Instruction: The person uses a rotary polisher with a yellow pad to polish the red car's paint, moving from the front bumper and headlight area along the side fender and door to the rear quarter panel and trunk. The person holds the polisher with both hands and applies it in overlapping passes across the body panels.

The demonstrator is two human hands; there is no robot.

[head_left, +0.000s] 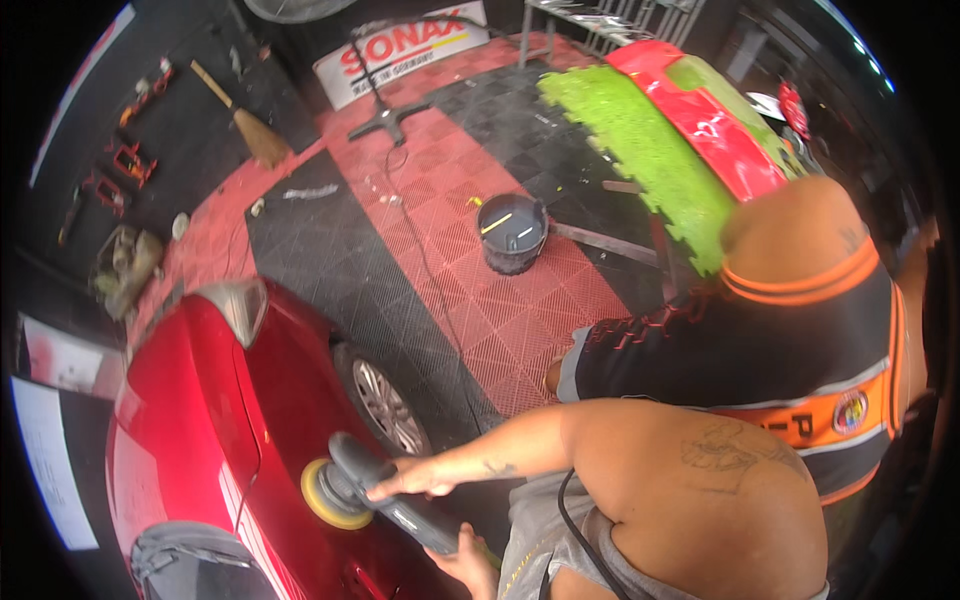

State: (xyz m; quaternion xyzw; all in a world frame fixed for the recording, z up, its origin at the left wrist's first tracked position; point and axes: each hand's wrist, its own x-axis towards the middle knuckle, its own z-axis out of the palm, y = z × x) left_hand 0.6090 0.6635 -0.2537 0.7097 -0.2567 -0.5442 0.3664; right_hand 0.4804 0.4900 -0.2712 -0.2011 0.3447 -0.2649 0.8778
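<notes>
A dark grey power polisher (400,510) with a round yellow pad (338,495) is at the side of a glossy red car (200,420). The pad faces the red panel and appears to lie against it. My right hand (415,480) is closed around the polisher near its head, the arm reaching in from the right. Lower down, my left hand (472,562) is closed around the rear of its body, with part of the grip hidden. The car's front wheel (385,400) is just beyond the tool.
A person in a black and orange shirt (740,350) crouches close on my right. Beyond stands a dark bucket (512,235) on red and black floor tiles. A cable (420,240) crosses the floor. A red car panel (700,120) lies over green matting (630,140). A broom (255,130) leans on the wall.
</notes>
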